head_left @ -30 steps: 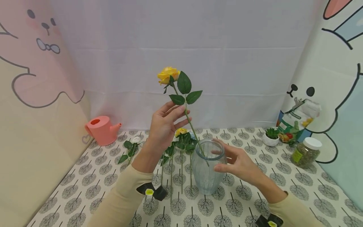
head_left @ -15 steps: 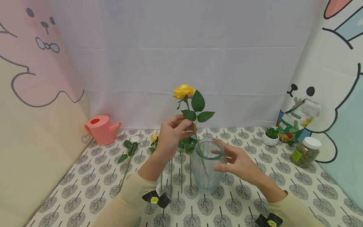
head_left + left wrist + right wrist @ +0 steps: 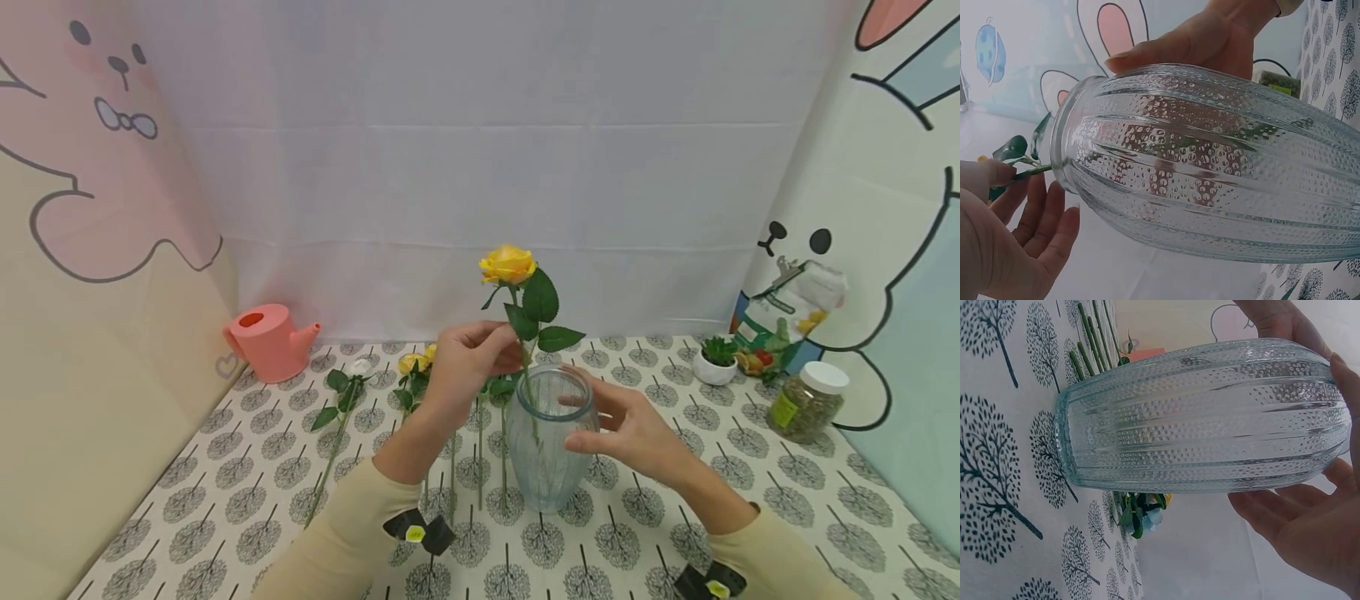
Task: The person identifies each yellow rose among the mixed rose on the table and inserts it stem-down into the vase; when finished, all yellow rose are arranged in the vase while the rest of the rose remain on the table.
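My left hand [image 3: 472,367] pinches the stem of a yellow rose [image 3: 507,265] just below its green leaves [image 3: 558,337]. The stem's lower end is inside a clear, bluish ribbed glass vase [image 3: 551,475], visible through the wall. In the left wrist view the stem [image 3: 1035,170] passes over the vase's mouth, with thumb and fingers close to the rim. Around the upper side of the upright vase my right hand [image 3: 637,437] holds it, thumb in front and fingers behind. The right wrist view shows the vase's base [image 3: 1066,440] at the patterned cloth.
Left of the vase lie a white rose [image 3: 360,368], yellow roses [image 3: 414,363] and a light blue flower [image 3: 1152,519]. A pink watering can [image 3: 270,346] stands back left. Back right are a potted succulent [image 3: 716,362], a printed bag [image 3: 791,312] and a white-lidded jar [image 3: 810,404].
My left hand has moved right and down, and the rose with it. Its stem now reaches deeper into the vase and stands more upright. The right hand and vase stay put.
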Tool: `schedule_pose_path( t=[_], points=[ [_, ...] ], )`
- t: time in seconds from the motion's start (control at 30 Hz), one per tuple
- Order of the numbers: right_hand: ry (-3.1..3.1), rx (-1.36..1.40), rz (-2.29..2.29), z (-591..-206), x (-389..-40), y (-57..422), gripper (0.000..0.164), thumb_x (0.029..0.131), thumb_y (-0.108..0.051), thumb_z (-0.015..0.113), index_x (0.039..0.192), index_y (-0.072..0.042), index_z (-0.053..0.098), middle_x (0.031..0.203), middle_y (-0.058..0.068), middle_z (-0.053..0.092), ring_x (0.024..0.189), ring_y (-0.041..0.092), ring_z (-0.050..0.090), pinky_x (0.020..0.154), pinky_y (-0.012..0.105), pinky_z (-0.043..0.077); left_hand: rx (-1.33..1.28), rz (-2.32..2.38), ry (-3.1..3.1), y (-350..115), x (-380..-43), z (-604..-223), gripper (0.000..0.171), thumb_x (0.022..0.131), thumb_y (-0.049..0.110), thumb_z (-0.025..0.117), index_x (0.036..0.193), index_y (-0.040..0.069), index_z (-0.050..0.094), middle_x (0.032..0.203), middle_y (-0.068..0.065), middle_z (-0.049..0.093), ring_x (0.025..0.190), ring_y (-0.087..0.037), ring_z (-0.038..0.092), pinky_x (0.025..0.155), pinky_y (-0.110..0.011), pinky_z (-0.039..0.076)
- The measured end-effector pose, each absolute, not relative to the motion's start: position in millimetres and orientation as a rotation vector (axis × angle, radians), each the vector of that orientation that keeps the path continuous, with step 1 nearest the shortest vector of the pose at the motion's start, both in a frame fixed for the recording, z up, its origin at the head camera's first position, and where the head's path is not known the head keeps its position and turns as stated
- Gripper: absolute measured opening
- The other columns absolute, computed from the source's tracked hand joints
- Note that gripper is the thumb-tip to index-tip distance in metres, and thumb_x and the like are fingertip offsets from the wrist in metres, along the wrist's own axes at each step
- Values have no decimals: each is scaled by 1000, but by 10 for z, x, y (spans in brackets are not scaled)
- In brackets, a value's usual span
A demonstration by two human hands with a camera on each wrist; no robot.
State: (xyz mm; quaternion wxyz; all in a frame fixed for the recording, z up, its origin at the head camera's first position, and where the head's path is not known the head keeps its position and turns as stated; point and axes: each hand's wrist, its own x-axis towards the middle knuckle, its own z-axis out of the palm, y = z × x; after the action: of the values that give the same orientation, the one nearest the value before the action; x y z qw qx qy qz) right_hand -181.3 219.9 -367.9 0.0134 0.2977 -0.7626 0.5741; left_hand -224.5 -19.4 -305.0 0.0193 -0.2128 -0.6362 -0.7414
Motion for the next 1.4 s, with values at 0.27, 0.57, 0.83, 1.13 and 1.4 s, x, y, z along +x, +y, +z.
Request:
schedule_pose_path(
  t=[0.27,0.57,0.83,1.13,1.4],
  points=[
    [-2403,883,1769,-3667,-1804,2199,77,88,-11,78,153,-7,39,156,18,37,130,41,50,101,51,49,-744,-2062,-2194,-165,-2224,-3108,21,94,13,65,98,-3,77,105,-8,71,99,-22,64,89,-42,56],
    [-2402,875,1747,-3657,-1803,2186,55,86,-7,78,135,1,57,129,20,62,118,35,60,97,35,52,-823,-2040,-2319,-162,-2261,-3141,21,91,14,68,87,-4,77,91,-4,65,95,-18,57,79,-33,48],
    [-2391,891,1739,-3665,-1806,2200,62,85,-7,78,141,-1,53,130,18,62,118,34,60,97,36,52,-696,-2191,-2348,-137,-2302,-3162,29,90,11,70,118,2,72,117,-9,68,111,-23,61,94,-39,52],
    [-2387,870,1759,-3661,-1799,2199,58,85,-8,79,137,-1,56,128,21,62,117,36,61,97,35,53,-687,-2199,-2320,-100,-2316,-3198,29,96,16,68,120,1,72,122,-9,68,115,-22,62,102,-42,49],
    [-2394,863,1744,-3665,-1810,2201,65,85,-8,79,144,-2,51,129,14,63,118,32,61,99,41,52,-739,-2179,-2282,-95,-2320,-3221,27,96,14,68,120,3,71,117,-7,70,109,-21,65,97,-38,52]
  ],
)
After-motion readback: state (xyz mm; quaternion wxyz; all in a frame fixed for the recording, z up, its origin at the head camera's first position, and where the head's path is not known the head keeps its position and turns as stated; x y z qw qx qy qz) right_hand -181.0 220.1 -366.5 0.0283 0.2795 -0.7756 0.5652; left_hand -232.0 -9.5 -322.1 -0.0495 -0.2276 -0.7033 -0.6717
